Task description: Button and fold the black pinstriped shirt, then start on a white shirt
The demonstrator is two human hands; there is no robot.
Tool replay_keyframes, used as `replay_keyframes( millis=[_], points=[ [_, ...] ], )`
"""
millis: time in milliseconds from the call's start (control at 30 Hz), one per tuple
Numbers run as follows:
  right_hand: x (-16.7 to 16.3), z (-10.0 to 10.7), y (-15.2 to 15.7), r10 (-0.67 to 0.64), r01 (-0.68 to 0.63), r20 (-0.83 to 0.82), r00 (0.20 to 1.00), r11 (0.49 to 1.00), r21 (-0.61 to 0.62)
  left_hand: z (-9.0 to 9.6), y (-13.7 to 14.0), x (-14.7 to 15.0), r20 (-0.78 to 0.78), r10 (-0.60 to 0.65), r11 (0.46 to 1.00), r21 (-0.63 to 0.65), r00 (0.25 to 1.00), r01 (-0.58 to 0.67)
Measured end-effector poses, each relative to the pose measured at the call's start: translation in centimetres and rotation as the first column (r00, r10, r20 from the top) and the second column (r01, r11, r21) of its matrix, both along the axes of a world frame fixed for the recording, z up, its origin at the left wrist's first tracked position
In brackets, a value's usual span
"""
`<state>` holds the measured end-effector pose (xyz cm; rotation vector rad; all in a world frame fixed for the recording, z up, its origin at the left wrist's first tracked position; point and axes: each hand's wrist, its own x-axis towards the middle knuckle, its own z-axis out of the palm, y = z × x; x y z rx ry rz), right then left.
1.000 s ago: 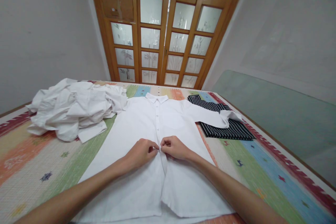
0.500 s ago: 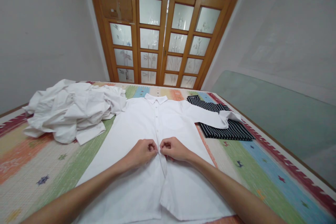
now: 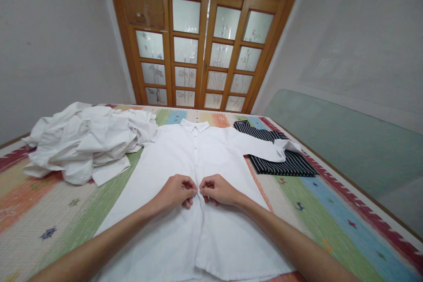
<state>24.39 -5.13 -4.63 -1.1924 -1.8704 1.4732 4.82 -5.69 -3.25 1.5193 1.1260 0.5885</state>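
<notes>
A white button-up shirt [image 3: 172,158] lies spread out face up, its collar away from me and its upper front buttons fastened. Both my hands meet at its front placket, below the middle. My left hand [image 3: 180,189] pinches the placket edge from the left, fingertips together. From the right, my right hand [image 3: 218,189] pinches the same edge, almost touching the left. The button or buttonhole between the fingertips is hidden. Under my hands, the lower front edges run down to the hem, lying close together.
A heap of crumpled white clothes [image 3: 89,141] lies on the left, touching the shirt's shoulder side. The shirt's right-hand sleeve rests over a folded black-and-white striped garment [image 3: 280,167]. Underneath is a colourful striped cover [image 3: 317,211]. A pale green board [image 3: 330,128] borders the right side.
My hands stay at the placket, and the fingertips have drawn slightly closer together. The lower right-hand front flap has shifted left, narrowing the gap near the hem. The view has moved slightly.
</notes>
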Motion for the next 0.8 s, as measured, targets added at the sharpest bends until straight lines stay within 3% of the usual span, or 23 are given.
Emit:
replay_keyframes(
  millis=[300,800],
  points=[
    [0.16,-0.18,0.05,0.008,-0.007,-0.031,0.999,0.999,0.034,-0.52,0.24,0.05,0.065,0.075,0.997,-0.031,0.995,-0.073],
    [-0.21,-0.29,-0.19,-0.020,0.023,-0.073,0.997,0.999,0.040,-0.09,0.11,0.06,-0.073,0.079,0.997,0.025,0.994,-0.078]
  ],
)
